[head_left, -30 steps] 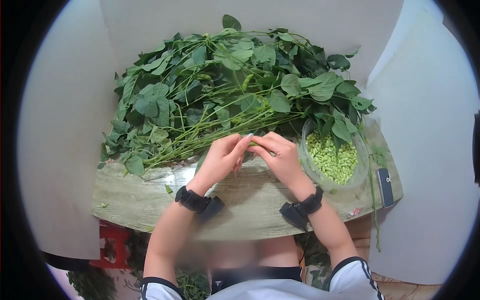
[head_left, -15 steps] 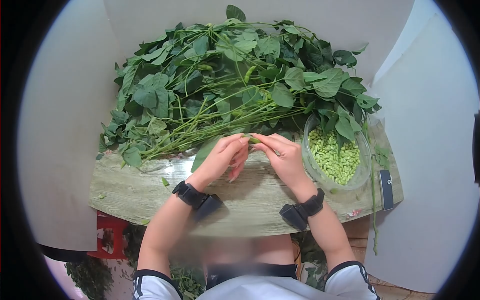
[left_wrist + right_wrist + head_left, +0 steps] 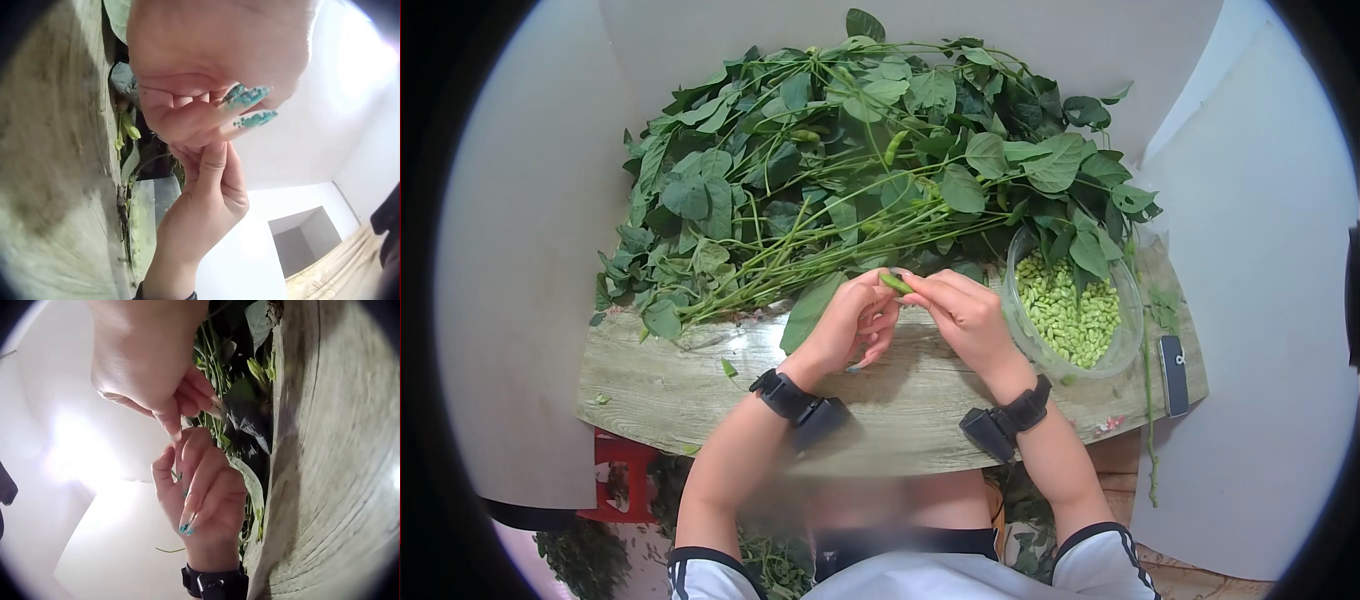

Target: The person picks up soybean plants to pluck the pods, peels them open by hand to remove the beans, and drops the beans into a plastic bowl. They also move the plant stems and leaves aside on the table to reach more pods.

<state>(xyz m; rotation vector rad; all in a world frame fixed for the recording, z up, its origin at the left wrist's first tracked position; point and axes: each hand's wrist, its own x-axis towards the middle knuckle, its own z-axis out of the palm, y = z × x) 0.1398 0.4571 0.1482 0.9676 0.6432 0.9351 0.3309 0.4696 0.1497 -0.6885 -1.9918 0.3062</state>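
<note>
In the head view a green bean pod (image 3: 895, 284) lies between the two hands, above the near part of the table. My left hand (image 3: 850, 322) has its thumb and forefinger at the pod's left end, the other fingers curled inward. From the other side my right hand (image 3: 965, 308) pinches the pod with thumb and fingertips. Both wrist views show the fingertips meeting, with the pod mostly hidden there. To the right of the right hand, a clear plastic bowl (image 3: 1136, 335) holds many shelled green beans (image 3: 1072, 322).
A large heap of leafy bean plants (image 3: 800, 170) covers the back of the wooden table (image 3: 670, 390), some leaves overhanging the bowl. A phone-like dark object (image 3: 1172, 375) lies at the right edge. Pale panels (image 3: 530, 260) stand around the table. A red stool (image 3: 628, 480) is below left.
The pod, mostly covered by fingers before, now shows more fully and slants between the hands. My left hand has turned slightly; its lower fingers have shifted. The right hand stays nearly in place.
</note>
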